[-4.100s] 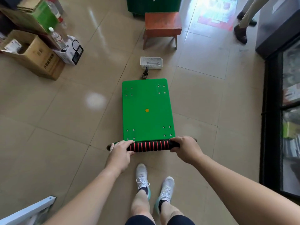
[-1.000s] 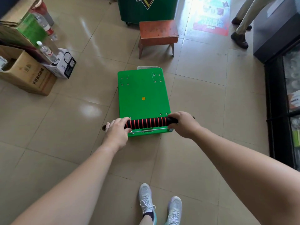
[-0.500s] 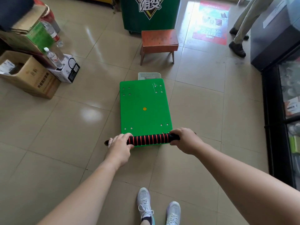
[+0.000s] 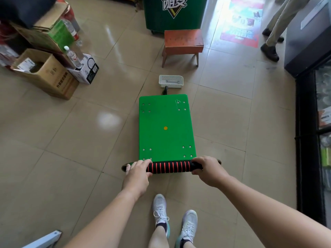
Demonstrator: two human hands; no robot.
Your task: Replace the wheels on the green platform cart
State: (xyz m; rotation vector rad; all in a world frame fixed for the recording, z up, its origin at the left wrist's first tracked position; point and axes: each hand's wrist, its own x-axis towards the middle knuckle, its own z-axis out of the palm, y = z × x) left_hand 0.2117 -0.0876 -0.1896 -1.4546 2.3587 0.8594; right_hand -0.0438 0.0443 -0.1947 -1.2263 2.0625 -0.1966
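Note:
The green platform cart (image 4: 165, 127) stands upright on the tiled floor in front of me, deck up, with screw holes near its corners and a yellow dot in the middle. Its wheels are hidden under the deck. My left hand (image 4: 138, 173) grips the left end of the black-and-red foam handle (image 4: 170, 167), and my right hand (image 4: 208, 170) grips the right end. A small white basket (image 4: 171, 81) lies on the floor just beyond the cart's far edge, with a dark tool (image 4: 165, 90) between basket and cart.
A low orange stool (image 4: 183, 44) and a green cooler box (image 4: 174, 13) stand beyond the basket. Cardboard boxes (image 4: 46, 74) and bottles crowd the left. A glass-door fridge (image 4: 318, 131) lines the right wall. Another person's legs (image 4: 275, 33) are at far right.
The cart, first pushed forward until its far edge covered the basket, has rolled back toward me. The basket and tool are uncovered again. Both hands kept their grip on the handle.

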